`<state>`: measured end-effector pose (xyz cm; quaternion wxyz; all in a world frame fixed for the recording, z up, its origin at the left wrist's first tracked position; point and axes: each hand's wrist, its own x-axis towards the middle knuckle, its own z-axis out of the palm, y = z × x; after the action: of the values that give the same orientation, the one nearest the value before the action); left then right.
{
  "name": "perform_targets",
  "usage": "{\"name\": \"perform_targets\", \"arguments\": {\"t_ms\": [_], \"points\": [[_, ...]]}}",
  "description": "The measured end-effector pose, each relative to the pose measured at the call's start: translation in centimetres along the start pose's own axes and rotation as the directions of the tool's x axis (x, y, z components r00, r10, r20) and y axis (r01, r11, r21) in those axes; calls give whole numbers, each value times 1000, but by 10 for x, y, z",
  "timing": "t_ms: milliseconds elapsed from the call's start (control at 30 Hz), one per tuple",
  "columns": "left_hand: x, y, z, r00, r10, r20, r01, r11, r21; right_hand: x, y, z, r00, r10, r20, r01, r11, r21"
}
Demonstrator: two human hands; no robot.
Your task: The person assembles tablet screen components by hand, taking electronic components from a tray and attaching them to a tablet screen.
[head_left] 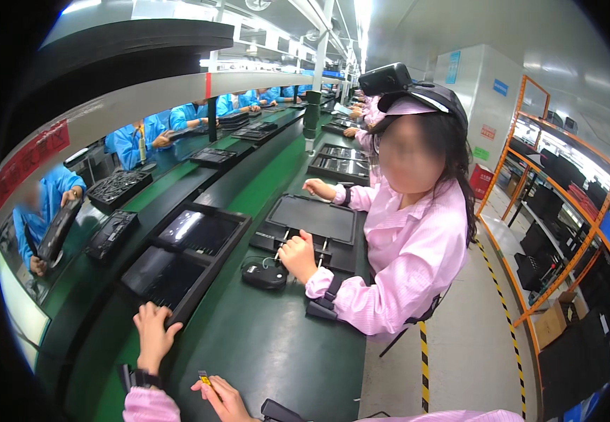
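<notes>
My left hand rests at the near end of a black tray, fingers over its rim and thumb at the corner. Two dark, glossy flat panels lie in that tray, a farther panel reflecting light and a nearer panel. Close to the bottom edge of the view, my right hand pinches a small flat yellow-and-dark piece between thumb and fingers. It is too small to name further. That hand is over the green bench, apart from the tray.
At my right sits a co-worker in pink, hands by a dark flat-screen device. A black rounded object with a thin cable lies nearer. More trays line the belt on the left, where people in blue work. Orange shelving stands across the aisle.
</notes>
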<state>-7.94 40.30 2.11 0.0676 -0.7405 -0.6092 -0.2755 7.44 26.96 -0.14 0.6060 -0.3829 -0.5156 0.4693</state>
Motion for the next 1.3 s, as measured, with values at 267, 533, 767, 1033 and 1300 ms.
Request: {"name": "perform_targets", "arguments": {"t_ms": [267,533,767,1033,1300], "points": [[-108,1,-61,983,-167,71,168,986,-15,-9,26,9,938,-334,-96,310,929,-203],[-212,56,-148,943,-171,285,109,970,218,10,2,-13,978,-182,101,182,983,9],[-333,117,-215,915,-321,244,257,930,261,18,-19,-45,993,-98,72,87,986,142],[-485,165,-272,746,-604,279,435,760,483,-22,-60,-144,888,124,443,-40,980,-195],[-413,269,-285,638,-770,8,768,636,-76,-92,-80,-106,715,61,696,21,994,-108]]}}
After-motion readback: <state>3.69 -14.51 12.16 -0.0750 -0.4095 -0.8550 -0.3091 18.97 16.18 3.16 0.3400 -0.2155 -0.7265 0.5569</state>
